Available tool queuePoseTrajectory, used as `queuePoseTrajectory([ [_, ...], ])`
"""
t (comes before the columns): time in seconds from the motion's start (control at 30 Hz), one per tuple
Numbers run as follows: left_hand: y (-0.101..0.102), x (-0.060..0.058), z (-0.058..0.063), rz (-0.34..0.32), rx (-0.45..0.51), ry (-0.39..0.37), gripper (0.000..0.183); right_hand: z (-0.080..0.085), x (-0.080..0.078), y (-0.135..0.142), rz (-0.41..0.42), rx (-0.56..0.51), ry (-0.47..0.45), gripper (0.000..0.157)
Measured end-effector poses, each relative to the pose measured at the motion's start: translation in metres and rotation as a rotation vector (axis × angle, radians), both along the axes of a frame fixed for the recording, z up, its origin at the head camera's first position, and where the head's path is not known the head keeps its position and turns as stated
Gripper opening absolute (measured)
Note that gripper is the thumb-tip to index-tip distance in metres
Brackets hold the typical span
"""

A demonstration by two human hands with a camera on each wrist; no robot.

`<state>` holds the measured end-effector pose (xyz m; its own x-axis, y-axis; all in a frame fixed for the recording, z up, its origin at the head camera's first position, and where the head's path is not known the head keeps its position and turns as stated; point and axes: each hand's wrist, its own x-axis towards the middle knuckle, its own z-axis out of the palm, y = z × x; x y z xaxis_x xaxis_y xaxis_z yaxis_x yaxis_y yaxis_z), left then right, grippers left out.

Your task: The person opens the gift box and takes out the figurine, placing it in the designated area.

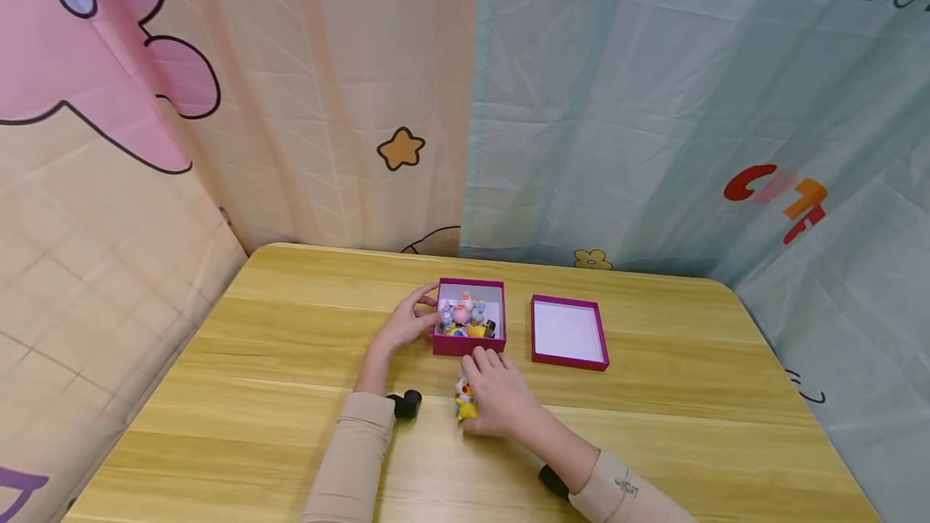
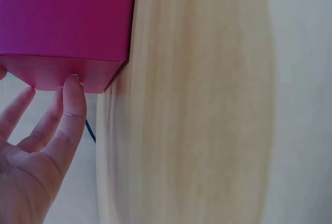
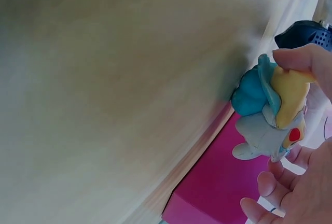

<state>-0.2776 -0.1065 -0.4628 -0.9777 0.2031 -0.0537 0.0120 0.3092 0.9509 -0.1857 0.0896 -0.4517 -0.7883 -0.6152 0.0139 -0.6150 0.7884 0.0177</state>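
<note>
A magenta box with a white inside stands on the table, holding several small toy figures in pink, blue and yellow. My left hand is at its left side. In the left wrist view its fairly straight fingers touch the box wall. Just in front of the box, my right hand grips a cluster of toy figures in yellow, white and blue. In the right wrist view the thumb presses a yellow part while fingertips sit by a white part with a red spot nearby.
A shallow magenta lid, white side up, lies to the right of the box. Black wrist cameras are strapped at both wrists. The wooden table ends at patterned curtains behind.
</note>
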Motion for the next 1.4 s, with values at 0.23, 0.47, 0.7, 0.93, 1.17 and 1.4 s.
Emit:
queuePoseTrajectory([
  [0.23, 0.0, 0.0, 0.001, -0.001, -0.001, -0.004, 0.06, -0.001, 0.001, -0.001, -0.014, 0.003, 0.006, 0.078],
  [0.47, 0.0, 0.01, 0.017, -0.05, 0.039, -0.004, 0.06, -0.001, 0.001, -0.002, -0.025, 0.015, -0.009, 0.078],
  [0.7, -0.001, 0.0, -0.001, -0.028, 0.009, 0.003, 0.06, 0.0, 0.001, -0.002, -0.023, 0.026, -0.02, 0.079],
  [0.93, -0.001, 0.0, -0.001, -0.023, 0.033, 0.008, 0.06, 0.0, 0.001, 0.0, -0.004, 0.009, -0.005, 0.077],
  [1.17, -0.001, 0.0, 0.001, -0.004, 0.008, -0.013, 0.06, 0.006, 0.001, 0.003, 0.005, -0.031, -0.039, 0.078],
  [1.4, -0.001, 0.0, 0.0, -0.014, 0.026, -0.01, 0.06, 0.021, -0.009, 0.008, 0.02, -0.175, 0.0, 0.074],
])
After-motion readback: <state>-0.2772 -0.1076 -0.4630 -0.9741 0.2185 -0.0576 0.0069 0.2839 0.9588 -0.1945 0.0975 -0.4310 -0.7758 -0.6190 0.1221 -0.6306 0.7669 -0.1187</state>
